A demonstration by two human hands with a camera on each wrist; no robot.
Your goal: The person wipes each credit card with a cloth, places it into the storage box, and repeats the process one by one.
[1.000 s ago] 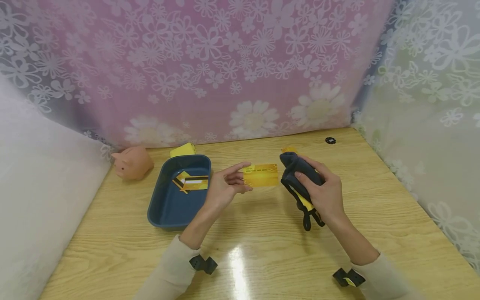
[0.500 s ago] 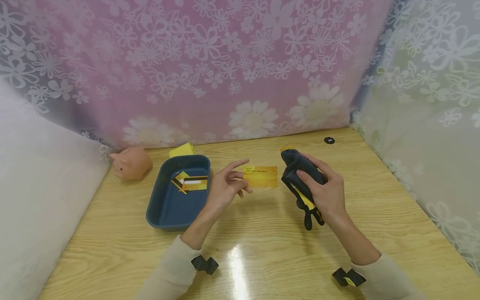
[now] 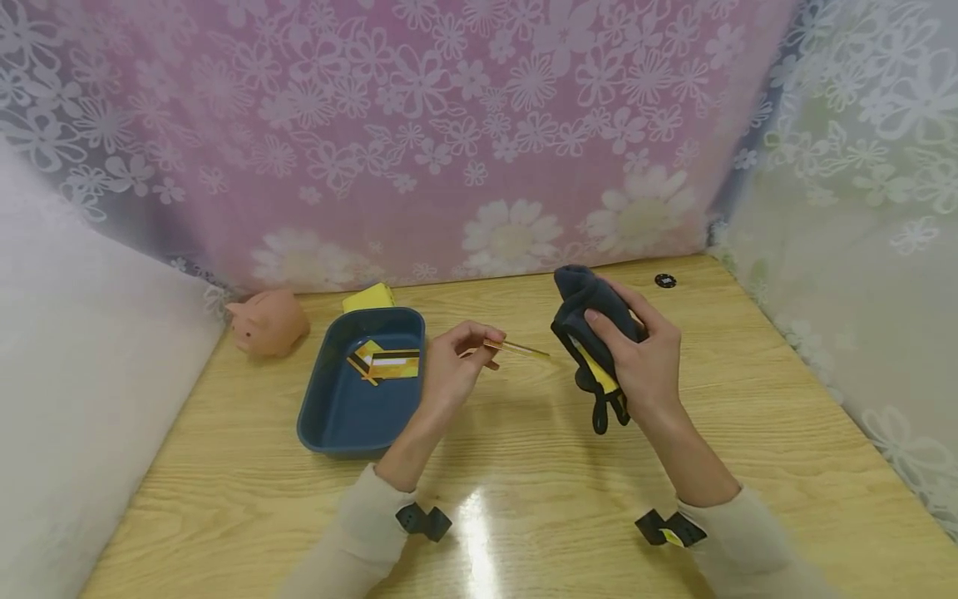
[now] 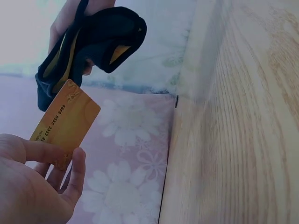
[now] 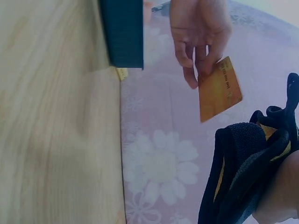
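Observation:
In the head view my left hand (image 3: 449,366) pinches a gold bank card (image 3: 527,349) between thumb and fingers, seen nearly edge-on. The left wrist view shows the printed face of the card (image 4: 70,119), with a row of digits. To its right, my right hand (image 3: 651,358) grips a dark navy cloth pouch (image 3: 591,308) with a black looped cord hanging down. Yellow shows inside the opening of the pouch (image 5: 243,158) in the right wrist view. The card and pouch are apart in that view. Both hands are above the table.
A dark blue bin (image 3: 344,424) at the left has several gold cards (image 3: 392,363) lying in it. Beyond it are a yellow object (image 3: 369,298) and a pink piggy bank (image 3: 269,324). One black round chip (image 3: 665,281) lies at the back right. Floral curtains (image 3: 479,150) border the table.
The card has turned from face-on to nearly edge-on as my left hand rotated. My right hand has lifted the pouch slightly. The orange bit behind the pouch is no longer visible.

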